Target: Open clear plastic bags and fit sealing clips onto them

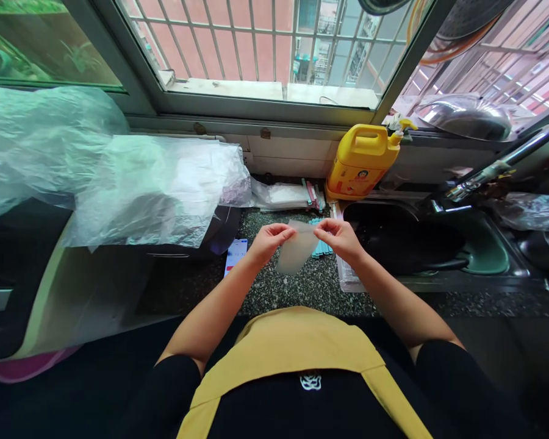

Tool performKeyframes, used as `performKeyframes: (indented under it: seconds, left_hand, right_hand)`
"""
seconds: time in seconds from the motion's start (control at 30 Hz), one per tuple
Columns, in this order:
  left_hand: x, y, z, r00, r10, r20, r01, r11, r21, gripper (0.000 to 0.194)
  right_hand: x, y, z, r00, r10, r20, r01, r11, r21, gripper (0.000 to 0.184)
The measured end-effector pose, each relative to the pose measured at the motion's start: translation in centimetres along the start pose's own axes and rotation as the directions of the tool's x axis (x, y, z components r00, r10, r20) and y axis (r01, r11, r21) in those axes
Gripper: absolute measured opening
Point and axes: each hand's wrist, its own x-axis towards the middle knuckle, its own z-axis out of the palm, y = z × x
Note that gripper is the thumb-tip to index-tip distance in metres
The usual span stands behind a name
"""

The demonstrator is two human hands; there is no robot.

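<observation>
Between my hands hangs a small translucent plastic bag (pixel 297 251), held at its top edge over the speckled counter. My left hand (pixel 271 241) pinches the bag's upper left corner between thumb and fingers. At the opposite corner, my right hand (pixel 339 238) has the same pinching grip. Partly behind the bag and my right hand lies a row of light-blue strips (pixel 321 247), which look like sealing clips. A phone (pixel 236 253) with a lit screen rests on the counter to the left of my left hand.
A yellow pump jug (pixel 361 164) stands behind the sink, near the faucet (pixel 480 177). A dark pan (pixel 402 241) sits in the sink. Beside my right hand is a clear plastic tray (pixel 349 277). Plastic-covered appliances (pixel 155 189) fill the left; packaged bags (pixel 283 196) lie against the wall.
</observation>
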Motion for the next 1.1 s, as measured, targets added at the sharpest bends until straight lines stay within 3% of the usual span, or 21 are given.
performKeyframes:
  seconds: [0.13, 0.33, 0.6, 0.67, 0.73, 0.77, 0.9, 1.1]
  left_hand:
    - [-0.4, 0.1, 0.0, 0.990, -0.141, -0.024, 0.142, 0.989, 0.050, 0.040]
    - [-1.2, -0.8, -0.1, 0.952, -0.302, -0.054, 0.303, 0.953, 0.002, 0.048]
    - [-1.9, -3.2, -0.1, 0.946, -0.321, -0.053, 0.317, 0.946, -0.065, 0.050]
    - [-1.9, -3.7, -0.2, 0.945, -0.319, -0.077, 0.315, 0.947, -0.062, 0.050]
    - [-1.8, -4.2, -0.3, 0.943, -0.314, -0.106, 0.309, 0.949, -0.067, 0.050]
    - [-1.8, -4.3, -0.4, 0.942, -0.313, -0.118, 0.306, 0.949, -0.073, 0.050]
    - [-1.8, -4.9, -0.7, 0.941, -0.308, -0.141, 0.297, 0.950, -0.094, 0.050]
    - [-1.6, -5.5, -1.0, 0.946, -0.279, -0.163, 0.272, 0.960, -0.061, 0.048]
  right_hand:
    - [-0.6, 1.4, 0.6, 0.987, 0.150, 0.050, -0.157, 0.970, 0.185, 0.033]
    - [-1.3, 2.8, 1.6, 0.947, 0.304, 0.105, -0.321, 0.903, 0.286, 0.035]
    - [-2.1, 6.0, 2.7, 0.881, 0.438, 0.177, -0.473, 0.821, 0.319, 0.031]
    - [-1.7, 6.9, 2.4, 0.871, 0.471, 0.142, -0.491, 0.850, 0.191, 0.029]
    - [-0.9, 8.0, 1.4, 0.856, 0.517, 0.005, -0.515, 0.854, -0.064, 0.025]
    - [-0.5, 8.6, 0.7, 0.837, 0.534, -0.118, -0.545, 0.802, -0.245, 0.025]
    - [1.3, 11.1, -2.6, 0.775, 0.550, -0.312, -0.630, 0.638, -0.443, 0.019]
    - [2.4, 13.6, -3.8, 0.694, 0.611, -0.381, -0.689, 0.407, -0.600, 0.021]
